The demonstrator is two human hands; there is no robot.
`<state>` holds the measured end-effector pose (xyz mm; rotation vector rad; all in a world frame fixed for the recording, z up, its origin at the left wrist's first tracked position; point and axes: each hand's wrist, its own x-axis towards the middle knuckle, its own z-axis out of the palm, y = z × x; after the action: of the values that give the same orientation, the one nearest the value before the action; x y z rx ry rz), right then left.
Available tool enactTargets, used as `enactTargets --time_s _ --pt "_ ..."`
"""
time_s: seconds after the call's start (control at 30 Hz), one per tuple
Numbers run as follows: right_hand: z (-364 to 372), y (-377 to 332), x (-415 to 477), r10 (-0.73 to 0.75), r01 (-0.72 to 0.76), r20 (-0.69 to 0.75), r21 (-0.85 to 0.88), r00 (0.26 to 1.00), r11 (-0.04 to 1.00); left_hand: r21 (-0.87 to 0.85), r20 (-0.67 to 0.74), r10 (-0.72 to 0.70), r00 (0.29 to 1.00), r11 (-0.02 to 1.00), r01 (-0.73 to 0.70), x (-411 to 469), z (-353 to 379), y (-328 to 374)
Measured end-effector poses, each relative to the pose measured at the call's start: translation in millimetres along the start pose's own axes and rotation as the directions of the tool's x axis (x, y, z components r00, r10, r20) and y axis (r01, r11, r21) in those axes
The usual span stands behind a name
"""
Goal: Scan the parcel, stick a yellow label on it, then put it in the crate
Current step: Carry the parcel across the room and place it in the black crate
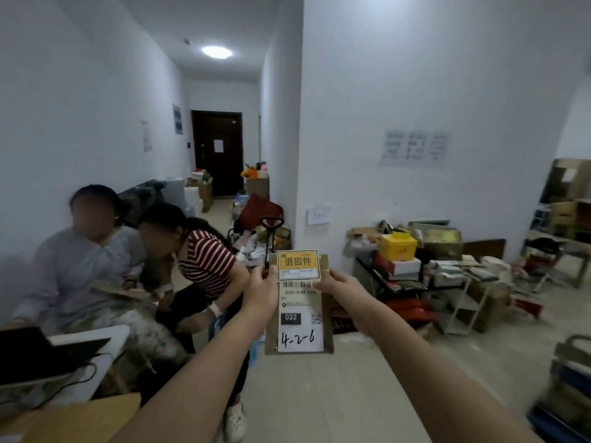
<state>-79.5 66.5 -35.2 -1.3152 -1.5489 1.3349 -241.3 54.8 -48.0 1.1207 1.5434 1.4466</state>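
Observation:
I hold a flat brown cardboard parcel (326,327) upright in front of me at the middle of the head view. Its white shipping label shows a barcode, "032" and handwritten "4-2-6". A yellow label (298,264) with a white border lies over the parcel's top. My left hand (260,290) grips the parcel's upper left edge, thumb at the yellow label's left side. My right hand (340,287) pinches the upper right edge, fingertips touching the yellow label's lower right corner. No scanner or crate is clearly identifiable.
Two people sit and bend at the left by a white table (108,337) with a dark laptop (41,350). A cluttered low shelf with a yellow box (398,246) stands at the right wall. A blue-based stack (566,410) sits at the lower right. A corridor runs ahead to a dark door (219,151).

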Motion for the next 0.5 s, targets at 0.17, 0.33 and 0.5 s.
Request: enactTargets --time_s 0.17,0.33,0.5 --pt "-104.1 17.4 -33.5 0.006 -0.012 -0.099 -0.055 0.995 0.998 0.041 0.089 -0.022 0.996 0.999 0.018 -18.2 98.5 21.6" --pt "-173.5 54.0 -57.1 0.094 -0.098 -0.174 -0.014 0.98 0.995 0.071 0.181 -0.02 0.983 0.997 0.007 -45.9 173.1 11.1" --pt "-213.9 79.0 -49.3 0.131 -0.125 -0.178 0.047 0.975 0.991 0.061 0.202 -0.051 0.978 0.997 0.04 -44.0 215.3 3.2"
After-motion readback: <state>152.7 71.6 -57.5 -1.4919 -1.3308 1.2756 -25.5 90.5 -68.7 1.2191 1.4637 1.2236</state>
